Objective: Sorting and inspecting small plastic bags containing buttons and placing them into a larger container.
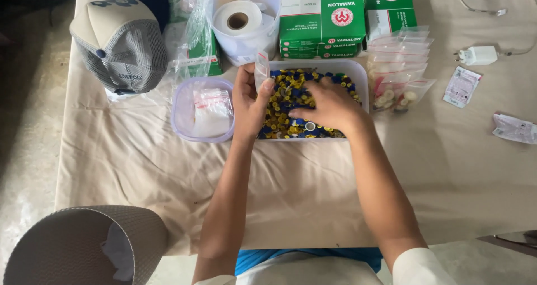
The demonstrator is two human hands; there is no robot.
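My left hand [249, 100] holds a small clear zip bag [261, 68] upright at the left rim of a white rectangular tray [361, 75]. The tray is full of small yellow and blue caps [288, 97]. My right hand [330, 107] lies palm down in the caps, fingers bent and pinching among them near the tray's front edge. What the fingers hold is hidden.
A round clear tub [184, 120] with empty zip bags sits left of the tray. Filled zip bags [400, 67] are stacked to the right. Green and white boxes [321, 25], a tub with a paper roll [238, 17], a cap [120, 44] and a white charger [478, 54] lie behind.
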